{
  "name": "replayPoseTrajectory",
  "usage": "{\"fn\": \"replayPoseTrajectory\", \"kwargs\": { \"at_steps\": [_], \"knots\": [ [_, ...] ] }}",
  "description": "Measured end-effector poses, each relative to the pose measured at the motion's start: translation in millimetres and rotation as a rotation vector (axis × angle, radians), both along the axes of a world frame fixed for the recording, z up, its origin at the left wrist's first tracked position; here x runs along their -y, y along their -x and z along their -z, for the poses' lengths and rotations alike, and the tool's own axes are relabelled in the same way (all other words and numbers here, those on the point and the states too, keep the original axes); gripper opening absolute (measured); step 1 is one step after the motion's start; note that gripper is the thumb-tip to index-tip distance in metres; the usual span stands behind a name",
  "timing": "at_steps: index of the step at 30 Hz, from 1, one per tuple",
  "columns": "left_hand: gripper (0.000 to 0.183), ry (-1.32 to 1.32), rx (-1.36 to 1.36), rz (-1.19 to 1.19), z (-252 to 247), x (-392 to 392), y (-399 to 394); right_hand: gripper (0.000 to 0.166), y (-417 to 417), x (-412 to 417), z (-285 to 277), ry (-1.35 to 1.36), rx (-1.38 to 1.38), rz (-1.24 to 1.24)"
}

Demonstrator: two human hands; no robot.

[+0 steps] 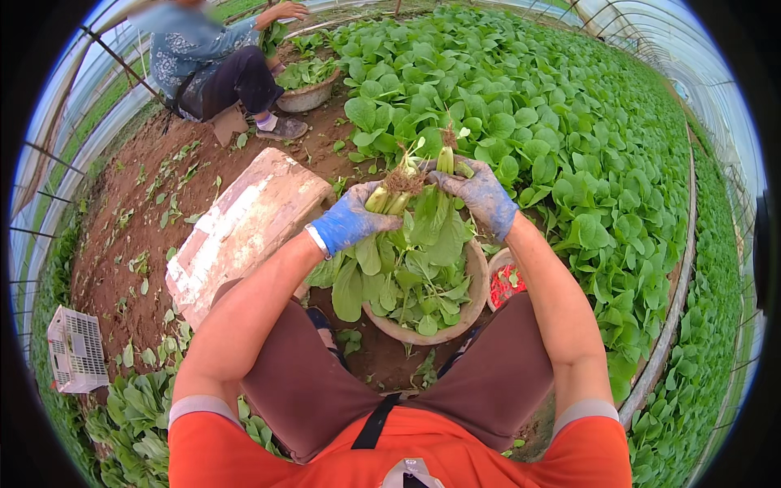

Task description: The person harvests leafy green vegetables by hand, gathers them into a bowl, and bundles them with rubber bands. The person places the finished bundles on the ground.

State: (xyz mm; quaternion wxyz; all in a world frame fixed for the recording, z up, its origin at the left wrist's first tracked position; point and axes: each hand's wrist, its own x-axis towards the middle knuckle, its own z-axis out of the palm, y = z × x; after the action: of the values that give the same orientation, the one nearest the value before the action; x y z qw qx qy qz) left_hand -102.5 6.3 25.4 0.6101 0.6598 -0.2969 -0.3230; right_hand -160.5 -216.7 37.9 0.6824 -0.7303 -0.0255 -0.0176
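Observation:
My left hand, in a blue glove, grips a bunch of leafy greens by the pale stems, roots up and leaves hanging down. Beside it my right hand, its glove coated with soil, holds a smaller plant, also roots upward. The two hands are close together above a round basin. Loose green leaves fill the basin, which stands on the soil between my knees. Just right of it, a small bowl contains many red strips, partly hidden by my knee.
A worn pale foam box lies to my left. Farther left is a white plastic crate. A seated person works by another basin at upper left. Dense greens grow ahead and right. Cut greens lie at lower left.

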Motion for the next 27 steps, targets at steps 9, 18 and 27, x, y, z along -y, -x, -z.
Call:
{"fn": "replayPoseTrajectory", "kwargs": {
  "at_steps": [9,18,27],
  "knots": [
    [0.049,-0.122,0.311,0.066,20.0,-2.7,3.9,0.021,-11.2,69.1,16.1,0.013,0.080,0.176],
    [0.057,-0.204,0.447,0.283,27.9,12.8,2.2,0.023,-0.7,46.9,14.3,-0.066,0.021,0.061],
    [0.058,-0.035,-0.007,0.221,18.7,29.3,11.7,0.029,7.8,-6.5,-2.5,-0.396,0.096,-0.042]
  ]
}}
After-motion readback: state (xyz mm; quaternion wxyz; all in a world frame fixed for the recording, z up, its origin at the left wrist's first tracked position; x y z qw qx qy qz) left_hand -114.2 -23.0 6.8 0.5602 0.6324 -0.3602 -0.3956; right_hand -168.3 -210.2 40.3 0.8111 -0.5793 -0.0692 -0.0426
